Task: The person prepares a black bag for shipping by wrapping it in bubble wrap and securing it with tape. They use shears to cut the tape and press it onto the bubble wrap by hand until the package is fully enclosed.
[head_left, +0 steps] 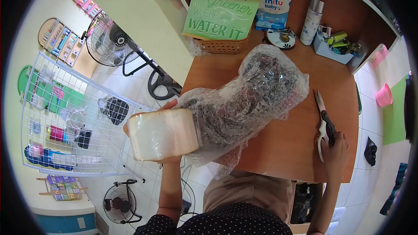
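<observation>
A wide roll of clear packing tape [163,135] is in my left hand [170,104]; the roll covers most of that hand, leaving only fingertips showing at its edges. Right beside it, a bulky bundle in bubble wrap [257,91] lies across the desk, dark material showing through the plastic. The tape roll overlaps the bundle's left end in this view. On the right side of the desk, my right hand [337,148] has its fingers closed round the handle of black-and-white scissors [324,122]. Their blades point away from me.
The wooden desk [278,152] carries an orange basket [220,46] with a green sign, a blue wipes pack [274,8], a spray can [312,21] and a blue organizer [333,53] at the back. A fan [113,41] and a white wire rack [65,122] stand left.
</observation>
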A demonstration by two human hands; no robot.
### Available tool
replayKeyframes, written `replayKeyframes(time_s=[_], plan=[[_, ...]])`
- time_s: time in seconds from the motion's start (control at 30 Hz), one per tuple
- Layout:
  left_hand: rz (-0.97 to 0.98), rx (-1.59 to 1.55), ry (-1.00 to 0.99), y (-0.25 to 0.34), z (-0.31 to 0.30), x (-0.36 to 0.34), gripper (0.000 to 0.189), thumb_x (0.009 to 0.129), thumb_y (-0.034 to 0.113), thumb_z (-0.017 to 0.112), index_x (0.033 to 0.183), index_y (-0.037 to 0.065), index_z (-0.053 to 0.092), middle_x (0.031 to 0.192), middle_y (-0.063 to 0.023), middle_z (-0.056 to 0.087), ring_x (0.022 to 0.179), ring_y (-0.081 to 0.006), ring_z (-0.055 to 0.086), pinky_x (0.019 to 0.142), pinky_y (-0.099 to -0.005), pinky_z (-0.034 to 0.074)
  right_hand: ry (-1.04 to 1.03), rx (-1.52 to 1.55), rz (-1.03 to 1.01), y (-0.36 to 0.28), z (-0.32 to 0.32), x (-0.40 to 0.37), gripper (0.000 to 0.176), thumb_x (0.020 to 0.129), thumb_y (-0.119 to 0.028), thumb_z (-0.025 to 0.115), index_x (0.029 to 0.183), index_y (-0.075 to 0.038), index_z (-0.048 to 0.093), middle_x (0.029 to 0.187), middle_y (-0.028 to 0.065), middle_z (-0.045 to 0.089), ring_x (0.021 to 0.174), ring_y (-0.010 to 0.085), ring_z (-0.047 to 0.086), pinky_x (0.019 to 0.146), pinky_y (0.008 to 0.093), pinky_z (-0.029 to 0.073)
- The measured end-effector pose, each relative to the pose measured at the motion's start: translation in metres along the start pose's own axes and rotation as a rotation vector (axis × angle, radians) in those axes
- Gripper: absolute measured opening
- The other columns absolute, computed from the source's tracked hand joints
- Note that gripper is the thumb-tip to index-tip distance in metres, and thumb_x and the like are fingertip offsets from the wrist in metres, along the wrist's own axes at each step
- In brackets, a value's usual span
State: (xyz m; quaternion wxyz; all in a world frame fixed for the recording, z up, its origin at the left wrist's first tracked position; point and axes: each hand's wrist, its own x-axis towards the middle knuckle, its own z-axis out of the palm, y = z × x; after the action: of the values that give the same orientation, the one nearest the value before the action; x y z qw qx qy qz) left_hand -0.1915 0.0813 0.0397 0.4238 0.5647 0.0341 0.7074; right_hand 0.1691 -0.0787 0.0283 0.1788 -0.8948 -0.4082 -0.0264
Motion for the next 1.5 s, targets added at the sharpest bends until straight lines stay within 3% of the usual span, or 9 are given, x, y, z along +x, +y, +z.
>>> replayKeyframes(time_s=[0.13, 0.27, 0.53, 0.83, 0.93, 1.1, 1.3, 1.37, 1.5], plan=[[-0.092, -0.277, 0.189, 0.001, 0.006, -0.002, 0.086, 0.082, 0.071, 0.018, 0.138, 0.007, 0.034, 0.121, -0.0317, 0.051, 0.109, -0.0474, 0.054, 0.09, -0.0507, 0.047, 0.092, 0.315, -0.323, -0.057, -0.037, -0.003, 0.03, 0.075, -0.005, 0.067, 0.104, 0.001, 0.06, 0.098, 0.0124, 0.062, 0.084, 0.0283, 0.061, 0.071, 0.0376, 0.048], [-0.022, -0.019, 0.044, -0.001, 0.001, 0.0, 0.089, 0.081, 0.073, 0.017, 0.137, 0.006, 0.035, 0.12, -0.0339, 0.051, 0.107, -0.0463, 0.055, 0.088, -0.0502, 0.048, -0.902, 1.35, -0.316, -0.144, -0.058, -0.035, 0.032, 0.084, -0.012, 0.068, 0.112, 0.001, 0.061, 0.096, 0.0062, 0.065, 0.091, 0.0108, 0.061, 0.071, 0.0229, 0.051], [-0.221, 0.496, 0.075, 0.012, -0.005, -0.013, 0.092, 0.08, 0.074, 0.018, 0.134, 0.001, 0.035, 0.118, -0.0374, 0.05, 0.103, -0.0422, 0.057, 0.084, -0.044, 0.049, -1.245, 1.449, -0.048, -0.216, -0.05, -0.027, 0.029, 0.085, -0.016, 0.068, 0.104, 0.006, 0.064, 0.08, 0.0072, 0.066, 0.064, 0.0063, 0.059, 0.05, 0.0199, 0.048], [0.025, 0.604, 0.118, -0.001, -0.03, -0.016, 0.079, 0.083, 0.066, 0.039, 0.127, 0.0, 0.037, 0.112, -0.0338, 0.054, 0.1, -0.0393, 0.059, 0.084, -0.0429, 0.05, -1.067, 1.534, -0.195, -0.216, -0.043, -0.021, 0.012, 0.087, -0.008, 0.063, 0.088, 0.004, 0.064, 0.072, 0.0032, 0.061, 0.056, 0.0044, 0.052, 0.045, 0.019, 0.046], [0.196, 0.685, 0.146, 0.0, 0.006, 0.005, 0.031, 0.086, 0.01, 0.062, 0.1, 0.001, 0.036, 0.084, -0.0217, 0.06, 0.089, -0.044, 0.064, 0.076, -0.0504, 0.055, -0.995, 1.519, -0.227, -0.209, -0.061, -0.01, 0.011, 0.087, -0.007, 0.062, 0.088, 0.004, 0.062, 0.075, 0.0029, 0.06, 0.056, 0.0039, 0.05, 0.044, 0.0192, 0.044], [0.332, 0.971, 0.2, -0.003, 0.017, 0.013, 0.028, 0.085, 0.007, 0.065, 0.092, -0.001, 0.039, 0.081, -0.0244, 0.061, 0.088, -0.0409, 0.065, 0.085, -0.0492, 0.05, -0.854, 1.384, -0.377, -0.203, -0.094, 0.012, 0.011, 0.087, -0.008, 0.062, 0.089, 0.003, 0.06, 0.078, 0.0025, 0.06, 0.062, 0.0057, 0.053, 0.051, 0.0206, 0.045], [0.159, 0.839, 0.006, 0.009, 0.028, 0.039, 0.086, 0.052, 0.043, 0.085, 0.108, -0.01, 0.048, 0.086, -0.0199, 0.063, 0.077, -0.0284, 0.066, 0.073, -0.0355, 0.053, -0.504, 1.032, -0.815, -0.23, -0.111, 0.074, 0.012, 0.086, -0.011, 0.062, 0.084, 0.0, 0.057, 0.076, 0.0024, 0.058, 0.069, 0.0085, 0.054, 0.06, 0.0238, 0.045], [0.28, 1.234, -0.092, 0.008, 0.039, 0.058, 0.084, 0.05, 0.04, 0.087, 0.107, -0.009, 0.05, 0.085, -0.0198, 0.063, 0.076, -0.0287, 0.066, 0.069, -0.0337, 0.052, -0.351, 0.866, -0.978, -0.245, -0.118, 0.097, 0.012, 0.086, -0.012, 0.063, 0.083, -0.001, 0.057, 0.077, -0.0001, 0.058, 0.074, 0.0068, 0.054, 0.062, 0.0238, 0.045], [0.139, 0.994, -0.058, -0.009, 0.054, 0.106, 0.065, 0.059, 0.025, 0.085, 0.104, -0.003, 0.049, 0.084, -0.0167, 0.065, 0.077, -0.0271, 0.067, 0.068, -0.0348, 0.052, -0.027, 0.736, -1.163, -0.283, -0.115, 0.145, 0.016, 0.081, -0.013, 0.066, 0.082, 0.0, 0.057, 0.076, 0.0046, 0.059, 0.072, 0.0124, 0.057, 0.065, 0.0298, 0.046]])
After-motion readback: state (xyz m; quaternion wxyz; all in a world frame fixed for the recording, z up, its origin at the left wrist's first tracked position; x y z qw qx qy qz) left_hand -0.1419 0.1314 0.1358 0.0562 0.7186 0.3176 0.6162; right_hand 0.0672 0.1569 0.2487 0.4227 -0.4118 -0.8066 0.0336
